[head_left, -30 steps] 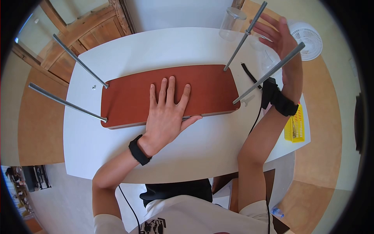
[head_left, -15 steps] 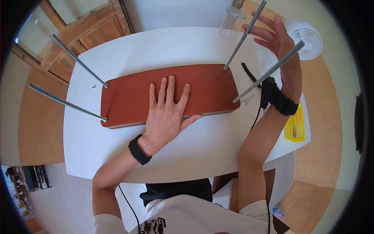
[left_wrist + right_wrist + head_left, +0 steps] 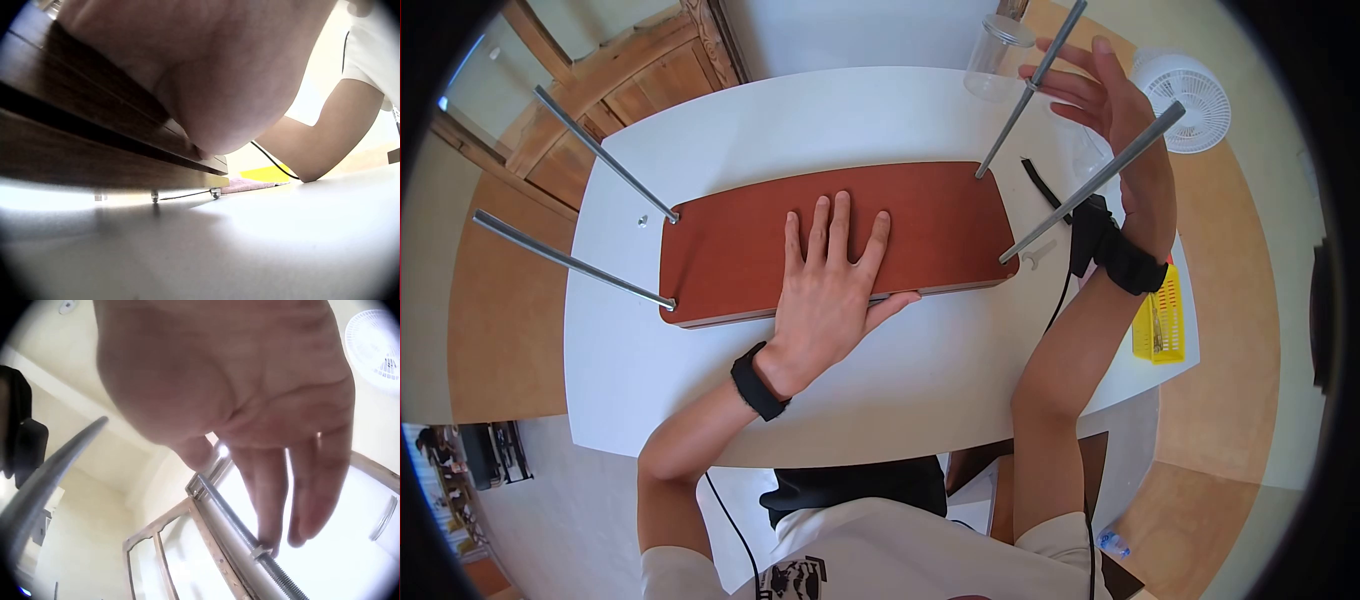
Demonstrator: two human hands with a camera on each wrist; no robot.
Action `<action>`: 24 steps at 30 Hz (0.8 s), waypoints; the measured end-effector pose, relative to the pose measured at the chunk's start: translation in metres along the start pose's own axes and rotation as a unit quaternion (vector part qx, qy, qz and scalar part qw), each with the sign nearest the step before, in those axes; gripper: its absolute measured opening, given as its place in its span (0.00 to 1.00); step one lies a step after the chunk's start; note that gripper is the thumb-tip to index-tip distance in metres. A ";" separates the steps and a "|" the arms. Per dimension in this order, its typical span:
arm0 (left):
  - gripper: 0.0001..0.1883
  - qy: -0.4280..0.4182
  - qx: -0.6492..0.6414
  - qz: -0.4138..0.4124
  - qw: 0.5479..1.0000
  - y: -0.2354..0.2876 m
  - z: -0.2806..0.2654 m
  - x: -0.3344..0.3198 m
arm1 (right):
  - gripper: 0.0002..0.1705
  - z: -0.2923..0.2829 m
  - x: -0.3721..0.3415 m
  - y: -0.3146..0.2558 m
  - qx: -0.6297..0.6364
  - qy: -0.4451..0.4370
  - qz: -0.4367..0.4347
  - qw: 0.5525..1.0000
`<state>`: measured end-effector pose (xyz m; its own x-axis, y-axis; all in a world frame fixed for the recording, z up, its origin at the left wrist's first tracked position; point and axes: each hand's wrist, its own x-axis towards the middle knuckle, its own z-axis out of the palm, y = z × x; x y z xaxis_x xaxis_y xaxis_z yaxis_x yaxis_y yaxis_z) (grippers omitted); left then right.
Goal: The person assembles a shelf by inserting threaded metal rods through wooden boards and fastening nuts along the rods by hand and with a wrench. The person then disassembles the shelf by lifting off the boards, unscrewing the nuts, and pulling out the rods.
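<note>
Here's the red board [image 3: 940, 225], lying on the white desk [image 3: 900, 400], four rods rising from its corners! The left hand [image 3: 825, 300] presses flat on top, fingers spread. Well apart from it, the right hand [image 3: 1125, 110] reaches loosely extended fingers to the nut [image 3: 258, 552] on the far-right rod [image 3: 1005, 130]. Beyond stands the clear jar [image 3: 998, 65]; the wrench [image 3: 1035, 257] lies just right of the board.

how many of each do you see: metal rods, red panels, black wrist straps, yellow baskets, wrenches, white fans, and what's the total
Metal rods: 4
Red panel: 1
Black wrist straps: 2
Yellow basket: 1
Wrench: 1
White fan: 1
Total: 10
</note>
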<state>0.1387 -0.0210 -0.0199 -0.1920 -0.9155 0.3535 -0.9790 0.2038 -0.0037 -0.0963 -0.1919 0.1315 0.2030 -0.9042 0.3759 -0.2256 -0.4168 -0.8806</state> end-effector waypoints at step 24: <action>0.46 0.010 -0.001 0.002 1.000 -0.001 0.001 -0.001 | 0.36 0.016 -0.006 -0.011 -0.003 0.081 0.046 0.996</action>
<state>0.1397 -0.0203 -0.0212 -0.1944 -0.9075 0.3724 -0.9781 0.2083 -0.0030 -0.0798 -0.1803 0.1340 0.0247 -0.9415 0.3361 -0.2411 -0.3319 -0.9120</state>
